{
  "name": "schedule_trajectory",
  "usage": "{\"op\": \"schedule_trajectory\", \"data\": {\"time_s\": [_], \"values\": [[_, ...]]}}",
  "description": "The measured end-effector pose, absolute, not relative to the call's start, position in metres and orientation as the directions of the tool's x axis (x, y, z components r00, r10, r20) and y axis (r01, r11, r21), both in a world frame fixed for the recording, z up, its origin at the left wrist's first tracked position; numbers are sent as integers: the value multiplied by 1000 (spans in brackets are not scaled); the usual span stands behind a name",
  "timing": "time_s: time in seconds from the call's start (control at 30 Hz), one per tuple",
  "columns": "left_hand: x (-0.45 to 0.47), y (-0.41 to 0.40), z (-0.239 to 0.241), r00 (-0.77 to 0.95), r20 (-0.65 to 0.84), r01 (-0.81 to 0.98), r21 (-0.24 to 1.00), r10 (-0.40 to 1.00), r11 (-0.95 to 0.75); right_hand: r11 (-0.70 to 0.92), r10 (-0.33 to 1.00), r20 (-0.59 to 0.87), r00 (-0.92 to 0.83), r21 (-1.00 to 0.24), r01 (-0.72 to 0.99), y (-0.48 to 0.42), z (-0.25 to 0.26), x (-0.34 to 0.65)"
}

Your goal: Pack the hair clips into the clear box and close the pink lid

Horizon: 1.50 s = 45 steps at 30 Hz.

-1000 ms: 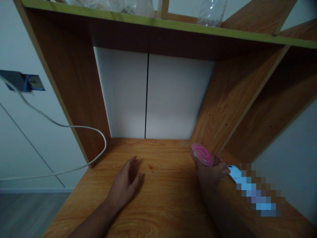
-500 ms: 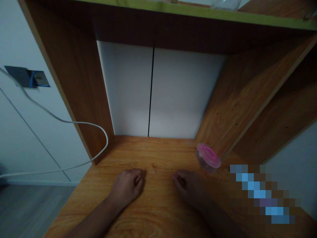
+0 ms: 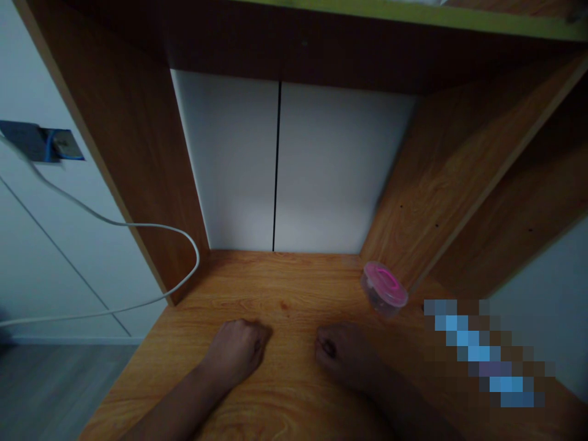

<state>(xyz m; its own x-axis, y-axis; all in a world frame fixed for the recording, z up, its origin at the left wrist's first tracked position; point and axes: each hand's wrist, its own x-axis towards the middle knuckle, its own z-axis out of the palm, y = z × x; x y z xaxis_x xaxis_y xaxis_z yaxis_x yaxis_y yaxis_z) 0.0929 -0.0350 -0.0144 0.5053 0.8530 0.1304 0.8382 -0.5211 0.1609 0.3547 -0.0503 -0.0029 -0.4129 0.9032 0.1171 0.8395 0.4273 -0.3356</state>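
Note:
My left hand (image 3: 236, 352) rests on the wooden tabletop (image 3: 289, 392), curled into a loose fist. Across a short gap lies my right hand (image 3: 346, 355), also closed, a dark hollow showing between thumb and fingers. No object shows in either fist. Behind my right hand, a little apart from it, sits a round clear tub with a pink lid (image 3: 384, 285); what is inside it is too dim to make out.
A white cable (image 3: 151, 225) loops over the desk's left side from near a wall socket (image 3: 64, 144). Wooden side panels and a shelf (image 3: 367, 9) frame the white back wall (image 3: 344, 171). A blurred-out blue object (image 3: 478, 352) lies at right.
The view has shifted slightly, so the shelf edge sits higher. Both fists have turned a little and their fingers look more tightly curled. The tub stays where it was.

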Motion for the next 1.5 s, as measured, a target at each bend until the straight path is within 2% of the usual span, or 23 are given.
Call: {"op": "schedule_trajectory", "data": {"time_s": [0.27,0.4,0.53,0.67,0.73,0.9,1.03,1.27,1.5], "values": [[93,-34,-16,505,131,838,161,853,-521,402,909,263,-325,-340,850,-47,-6,357],[93,-34,-16,496,129,846,148,858,-512,307,885,452,-113,-382,872,-42,-5,373],[93,-35,-12,496,107,845,170,862,-507,109,703,667,247,-444,889,-32,-1,400],[93,-34,-8,508,94,837,182,856,-516,-42,493,766,413,-454,890,-17,1,421],[93,-34,-8,506,92,839,180,858,-514,-92,486,769,415,-427,899,-11,-1,425],[94,-35,-10,489,89,852,165,868,-497,-200,584,731,352,-291,936,-6,-12,429],[94,-37,-9,495,105,844,175,862,-506,-189,591,732,340,-284,940,-9,-15,430],[93,-37,-12,489,128,843,187,863,-505,16,725,665,181,-279,960,-11,-13,424],[93,-37,-15,412,164,852,279,896,-443,422,774,611,-167,-301,855,-17,-12,398]]}}
